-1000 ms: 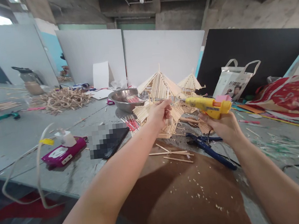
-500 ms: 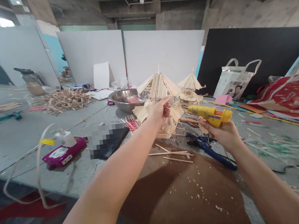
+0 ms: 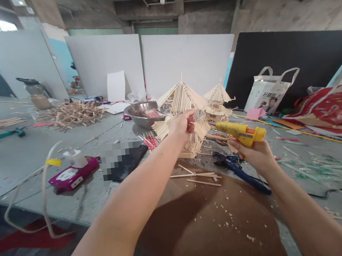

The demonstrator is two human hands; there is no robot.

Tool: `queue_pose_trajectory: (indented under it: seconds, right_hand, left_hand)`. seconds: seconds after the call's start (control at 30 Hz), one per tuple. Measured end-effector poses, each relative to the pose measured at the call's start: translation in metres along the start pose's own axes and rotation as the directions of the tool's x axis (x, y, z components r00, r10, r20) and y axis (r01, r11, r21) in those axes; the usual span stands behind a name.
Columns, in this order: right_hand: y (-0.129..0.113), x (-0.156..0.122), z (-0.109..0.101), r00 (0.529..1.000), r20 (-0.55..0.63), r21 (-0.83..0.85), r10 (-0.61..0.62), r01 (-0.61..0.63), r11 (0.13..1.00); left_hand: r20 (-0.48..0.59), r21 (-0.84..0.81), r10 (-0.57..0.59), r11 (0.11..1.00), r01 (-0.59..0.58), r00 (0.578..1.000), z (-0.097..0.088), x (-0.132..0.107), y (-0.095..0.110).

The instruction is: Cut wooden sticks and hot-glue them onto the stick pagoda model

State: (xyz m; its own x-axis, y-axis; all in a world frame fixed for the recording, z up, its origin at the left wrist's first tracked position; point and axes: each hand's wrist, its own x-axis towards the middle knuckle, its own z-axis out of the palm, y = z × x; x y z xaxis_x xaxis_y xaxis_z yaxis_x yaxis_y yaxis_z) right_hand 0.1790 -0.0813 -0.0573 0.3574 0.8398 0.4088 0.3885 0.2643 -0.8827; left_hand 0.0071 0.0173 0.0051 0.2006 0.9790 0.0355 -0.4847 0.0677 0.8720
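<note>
A model pavilion of thin wooden sticks (image 3: 181, 98) stands on the grey table (image 3: 24, 159). My left hand (image 3: 183, 126) is closed in a pinch against the model's middle tier, under the peaked roof; what its fingertips hold is too small to name. My right hand (image 3: 253, 152) grips a yellow glue gun (image 3: 240, 132) by the handle, its nozzle pointing left towards the model, a short gap away. A smaller stick pavilion (image 3: 217, 98) stands just behind.
Blue pliers (image 3: 239, 171) and loose sticks (image 3: 200, 177) lie on a brown board (image 3: 217, 221) before me. A steel bowl (image 3: 141, 112), a pink device (image 3: 72, 175) with a white cable, a stick pile (image 3: 74, 113), a paper bag (image 3: 266, 91) and green scraps (image 3: 325, 169) surround it.
The glue gun has drawn back from the model, moving right and slightly down. My left hand has stayed at the model's middle tier.
</note>
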Motion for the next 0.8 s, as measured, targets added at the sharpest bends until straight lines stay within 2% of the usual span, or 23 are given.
queue_pose_trajectory:
  seconds: [0.3, 0.8]
  right_hand:
    - [-0.001, -0.003, 0.0, 1.0, -0.017, 0.039, 0.018, -0.017, 0.999]
    - [0.004, -0.004, 0.001, 1.0, -0.005, 0.068, 0.027, -0.026, 0.997]
  left_hand:
    - [0.047, 0.027, -0.152, 0.988, 0.15, 0.987, -0.003, 0.002, 0.01]
    - [0.079, 0.029, -0.187, 0.982, 0.186, 0.979, -0.002, -0.003, 0.016]
